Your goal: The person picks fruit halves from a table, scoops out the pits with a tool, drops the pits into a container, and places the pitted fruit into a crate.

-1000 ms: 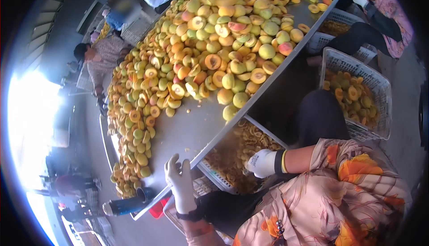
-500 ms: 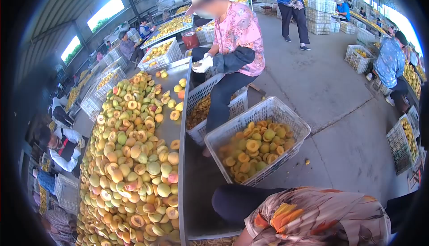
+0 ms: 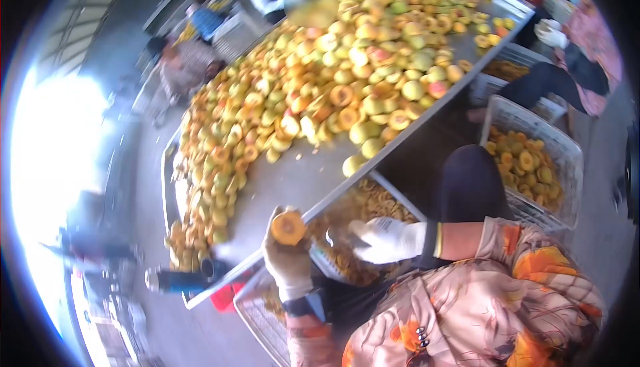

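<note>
My left hand (image 3: 288,267), in a white glove, is closed around a halved peach (image 3: 288,228), its cut orange face and darker centre turned toward me. To its right, my gloved right hand (image 3: 390,239) has its fingers curled. A small pale, curved shape (image 3: 330,238) shows just left of those fingers; I cannot tell whether the hand grips it. Both hands are beside the near edge of a metal table (image 3: 300,179) heaped with halved and whole-looking peaches (image 3: 343,96). Below my right hand is a crate of brownish peach pieces or stones (image 3: 373,200), partly hidden.
A white crate (image 3: 579,160) of peach halves stands right of my knee. A co-worker in a pink top (image 3: 597,40) sits beyond it. Another person (image 3: 190,67) is across the table. A dark tube (image 3: 180,279) sits by the table's near-left corner.
The view has swung left and down toward my lap. Both my gloved hands and the held peach half are now in view; earlier only my sleeve and knee showed.
</note>
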Demonstrator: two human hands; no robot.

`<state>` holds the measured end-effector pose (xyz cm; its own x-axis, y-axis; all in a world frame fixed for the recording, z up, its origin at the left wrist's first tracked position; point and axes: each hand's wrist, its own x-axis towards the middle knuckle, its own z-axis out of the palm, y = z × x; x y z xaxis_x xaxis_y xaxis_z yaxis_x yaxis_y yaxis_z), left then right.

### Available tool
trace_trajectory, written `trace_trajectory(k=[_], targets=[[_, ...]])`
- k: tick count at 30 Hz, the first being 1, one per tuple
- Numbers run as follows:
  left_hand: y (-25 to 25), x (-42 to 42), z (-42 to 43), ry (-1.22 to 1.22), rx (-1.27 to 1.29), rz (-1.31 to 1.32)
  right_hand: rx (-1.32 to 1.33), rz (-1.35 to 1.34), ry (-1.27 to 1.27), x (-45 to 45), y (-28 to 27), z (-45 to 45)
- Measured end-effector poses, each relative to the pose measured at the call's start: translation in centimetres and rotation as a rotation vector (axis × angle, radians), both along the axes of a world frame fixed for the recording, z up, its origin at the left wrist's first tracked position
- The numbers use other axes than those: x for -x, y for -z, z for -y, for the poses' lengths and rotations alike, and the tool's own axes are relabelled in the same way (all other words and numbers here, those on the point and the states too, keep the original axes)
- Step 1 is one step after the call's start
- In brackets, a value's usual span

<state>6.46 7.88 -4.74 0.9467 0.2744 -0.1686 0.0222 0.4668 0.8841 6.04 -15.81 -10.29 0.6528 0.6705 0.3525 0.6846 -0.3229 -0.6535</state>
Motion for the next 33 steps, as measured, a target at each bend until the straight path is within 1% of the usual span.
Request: trace_trajectory(k=[1, 2, 4, 6, 7, 8, 10, 13, 16, 18, 19, 20, 22, 25, 28, 31, 33], targets=[[-0.3, 1.4, 0.7, -0.018, 0.108, 0.031, 0.022, -0.128, 0.013, 0.4, -1.9, -0.5], [-0.2, 2.5, 0.3, 0.099, 0.189, 0.070, -0.030, -0.273, 0.030, 1.0, -3.7, -0.8], [-0.4, 4.5, 2.0, 0.000, 0.172, 0.088, -0.051, -0.258, 0.005, 2.0, -5.0, -1.8], [-1.4, 6.0, 3.1, 0.007, 0.096, 0.082, -0.092, -0.203, -0.013, 2.6, -5.8, -2.7], [-1.1, 6.6, 3.0, -0.003, -0.204, 0.120, -0.060, -0.196, 0.001, 2.9, -6.3, -3.0], [-1.0, 7.1, 3.2, -0.005, -0.100, 0.113, -0.073, -0.162, -0.007, 3.2, -6.3, -3.2], [-0.6, 7.8, 3.3, -0.071, -0.518, 0.162, -0.103, -0.098, -0.014, 3.5, -6.0, -3.6], [-1.8, 8.9, 4.4, -0.150, -0.360, 0.098, -0.106, -0.108, -0.028, 4.1, -6.9, -4.0], [-1.7, 9.2, 4.7, -0.200, -0.291, 0.184, -0.047, -0.113, -0.049, 4.5, -7.7, -3.9], [-1.5, 9.2, 4.7, -0.211, -0.240, 0.213, 0.013, 0.024, -0.075, 4.7, -7.1, -4.1], [-1.3, 9.1, 4.8, -0.217, -0.213, 0.230, 0.005, 0.037, -0.077, 4.8, -7.1, -4.1], [-1.6, 9.2, 4.9, -0.230, -0.214, 0.230, -0.004, 0.050, -0.080, 4.9, -7.3, -4.1], [-2.2, 9.4, 5.1, -0.253, -0.220, 0.230, -0.104, -0.039, -0.060, 5.4, -8.1, -4.1], [-1.8, 9.4, 4.7, -0.262, -0.258, 0.264, -0.045, -0.040, -0.064, 5.1, -8.2, -4.1], [-2.1, 9.7, 4.5, -0.266, -0.265, 0.274, -0.022, -0.093, -0.159, 4.7, -8.1, -4.1], [-2.7, 9.8, 4.1, -0.227, -0.305, 0.261, -0.031, -0.219, -0.232, 4.2, -9.8, -3.8], [-3.4, 9.7, 4.0, -0.187, -0.360, 0.266, -0.063, -0.271, -0.304, 3.7, -9.5, -3.7]])
